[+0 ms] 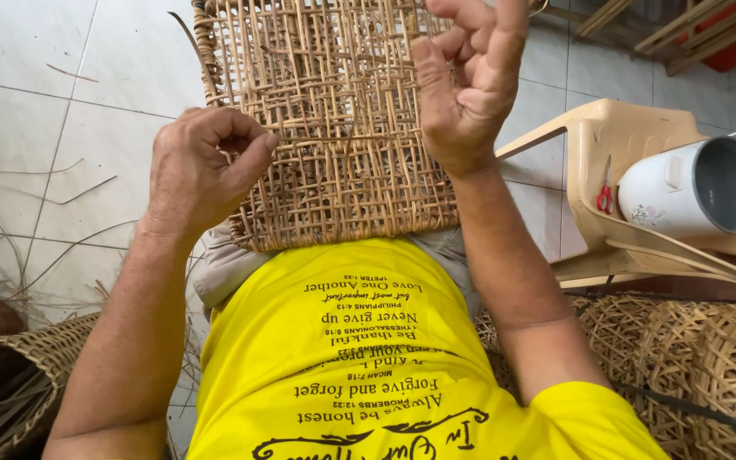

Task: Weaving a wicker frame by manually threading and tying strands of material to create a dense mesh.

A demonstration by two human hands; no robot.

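Here, both hands' fingers (253,153) on woven rattan panel (334,119), perhaps pinching strands.

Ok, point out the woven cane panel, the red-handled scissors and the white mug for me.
woven cane panel (342,128), head view, middle of the open weave.
red-handled scissors (605,198), head view, on the red handles.
white mug (662,194), head view, on its outer side.
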